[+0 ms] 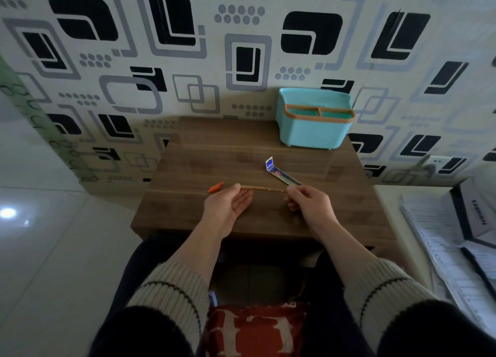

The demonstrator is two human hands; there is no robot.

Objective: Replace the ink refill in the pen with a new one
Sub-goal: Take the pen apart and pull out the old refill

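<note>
Pinching one end of the thin brown pen barrel, the right hand holds it level above the wooden table; the left hand lies palm-up, fingers relaxed, under its orange-capped far end. Beyond the pinch lies the blue-topped clear refill packet.

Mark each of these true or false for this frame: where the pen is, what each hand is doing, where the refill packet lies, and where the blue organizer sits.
1. The right hand pinches one end of the pen. True.
2. The left hand is a closed fist. False: its palm is open, fingers straight.
3. The refill packet lies inside the blue organizer. False: it lies on the table.
4. The organizer stands at the table's far edge by the wall. True.
5. An orange cap lies beside the left hand. True.
</note>
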